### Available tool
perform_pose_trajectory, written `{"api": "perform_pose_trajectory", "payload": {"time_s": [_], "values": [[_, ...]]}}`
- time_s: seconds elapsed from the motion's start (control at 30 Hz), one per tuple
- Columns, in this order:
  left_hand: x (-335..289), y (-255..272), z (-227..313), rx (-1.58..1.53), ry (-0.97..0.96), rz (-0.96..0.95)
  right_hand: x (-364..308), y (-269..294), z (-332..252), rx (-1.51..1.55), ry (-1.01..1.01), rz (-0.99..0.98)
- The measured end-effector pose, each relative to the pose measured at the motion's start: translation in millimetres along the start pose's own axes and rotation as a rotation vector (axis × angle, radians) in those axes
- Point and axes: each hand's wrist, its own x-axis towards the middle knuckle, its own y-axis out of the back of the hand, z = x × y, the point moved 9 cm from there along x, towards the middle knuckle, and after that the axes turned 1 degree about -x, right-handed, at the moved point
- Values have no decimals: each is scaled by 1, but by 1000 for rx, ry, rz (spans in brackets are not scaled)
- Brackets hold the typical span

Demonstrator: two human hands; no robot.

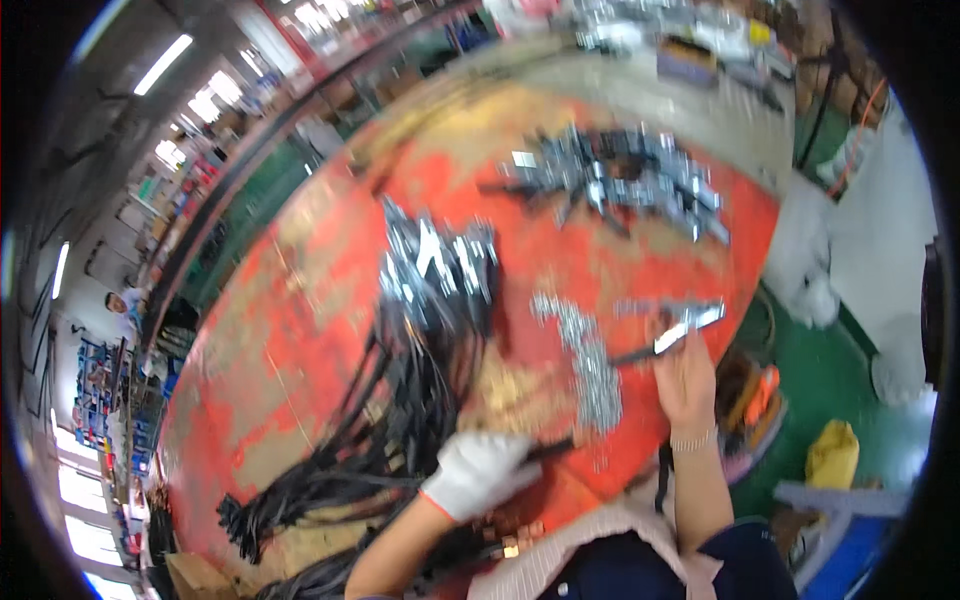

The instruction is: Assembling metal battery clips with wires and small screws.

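Note:
My right hand is bare, with a beaded bracelet at the wrist. Its fingers are closed round a shiny metal piece with a black end pointing left. My left hand, in a white glove, is closed at the near part of the table, and a black strap sticks out to its right. Motion blurs both hands. Between them and a little farther lies a heap of small silvery metal parts. Left of it is a bundle of black straps with shiny metal ends.
A worn red table carries everything. Another pile of metal pieces lies at its far right. Small copper-coloured bits lie by the near edge. A yellow sack and white bags stand on the right, on the green floor.

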Motion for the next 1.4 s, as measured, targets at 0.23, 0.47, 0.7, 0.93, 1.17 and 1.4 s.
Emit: {"api": "perform_pose_trajectory", "payload": {"time_s": [0.23, 0.47, 0.7, 0.93, 1.17, 1.4], "values": [[-6, 11, -20, -55, 87, 152, -9, -17, 4, -74, 34, 32], [34, -7, 11, -3, 21, 37, -11, 8, 13, 124, -81, 32], [51, -15, 15, 71, -22, -44, -8, 14, 22, 34, -86, 14], [22, 18, -28, -524, 359, 406, -6, 18, 15, -116, -5, 78], [3, 54, -8, -140, 4, 683, -5, 5, 27, -263, -62, -11], [16, 49, -12, -240, 153, 502, -20, -9, 52, -343, -110, -13]]}}
